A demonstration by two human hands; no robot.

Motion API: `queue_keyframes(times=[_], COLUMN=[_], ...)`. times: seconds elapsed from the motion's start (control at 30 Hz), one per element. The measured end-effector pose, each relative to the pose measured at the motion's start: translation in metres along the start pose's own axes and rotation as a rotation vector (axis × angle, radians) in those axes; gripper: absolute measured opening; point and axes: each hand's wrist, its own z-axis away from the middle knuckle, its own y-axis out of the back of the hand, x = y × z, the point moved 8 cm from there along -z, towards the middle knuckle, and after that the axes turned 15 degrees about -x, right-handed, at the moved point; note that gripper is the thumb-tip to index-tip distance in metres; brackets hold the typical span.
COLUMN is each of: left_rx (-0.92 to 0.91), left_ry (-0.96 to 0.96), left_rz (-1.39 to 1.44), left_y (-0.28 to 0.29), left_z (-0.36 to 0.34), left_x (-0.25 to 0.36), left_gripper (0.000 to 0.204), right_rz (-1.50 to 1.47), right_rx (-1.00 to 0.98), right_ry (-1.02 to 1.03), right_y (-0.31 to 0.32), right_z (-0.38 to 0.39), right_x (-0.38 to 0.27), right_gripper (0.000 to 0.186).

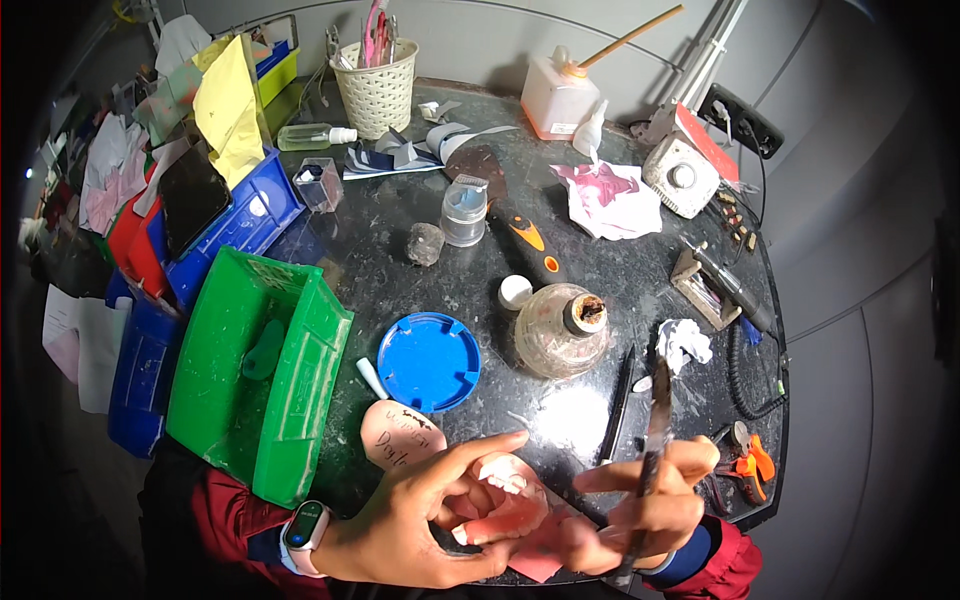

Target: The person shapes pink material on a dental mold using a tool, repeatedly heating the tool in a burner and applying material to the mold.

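My left hand (405, 525), with a band on its wrist, curls around a pink wax denture (513, 518) with white teeth at the table's front edge. My right hand (655, 510) grips a narrow wax knife (660, 410), its blade pointing up and away from me, apart from the denture. Beneath and between the hands lies a pink wax sheet (538, 562), partly covered. A pink rounded plate with handwriting (392, 440) rests just beyond my left hand. Farther out stands a stained glass burner bottle (555, 345); a black pen-like tool (618, 405) lies beside it.
A green bin (200, 365) and blue bins (145, 375) crowd the left. A blue round lid (428, 362) lies mid-table. Crumpled tissue (683, 342), a handpiece (733, 288) on its stand and orange-handled pliers (748, 468) sit right. A pen basket (375, 88) stands behind.
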Motion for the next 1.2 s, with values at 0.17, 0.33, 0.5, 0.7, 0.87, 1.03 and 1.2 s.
queue_keyframes(times=[0.17, 0.33, 0.5, 0.7, 0.87, 1.03, 1.2], left_rx=[-0.014, -0.039, -0.032, -0.033, -0.026, 0.013, -0.005], left_ry=[-0.086, -0.107, -0.134, -0.122, -0.124, -0.138, -0.099], left_rz=[0.083, 0.152, 0.19, 0.194, 0.184, 0.136, 0.104], left_y=[0.0, -0.001, 0.0, 0.0, 0.0, 0.001, 0.0], left_z=[-0.004, -0.003, -0.003, -0.004, -0.002, -0.003, 0.001], left_x=[0.001, 0.001, 0.0, -0.001, -0.001, 0.002, 0.001], left_gripper=[0.076, 0.076, 0.076, 0.076, 0.076, 0.07, 0.074], right_rz=[-0.029, 0.033, 0.107, 0.16, 0.173, 0.123, 0.048], right_rx=[-0.011, -0.214, -0.173, -0.202, -0.182, -0.113, -0.19], right_ry=[0.017, -0.024, 0.011, -0.018, 0.021, 0.055, -0.033], right_y=[-0.005, -0.011, -0.013, -0.018, -0.018, -0.016, -0.004], right_z=[-0.007, -0.011, -0.008, -0.01, -0.01, -0.006, -0.006], right_x=[0.001, -0.005, -0.008, -0.009, -0.011, -0.007, -0.003], right_gripper=[0.032, 0.017, 0.011, 0.003, 0.004, 0.009, 0.017])
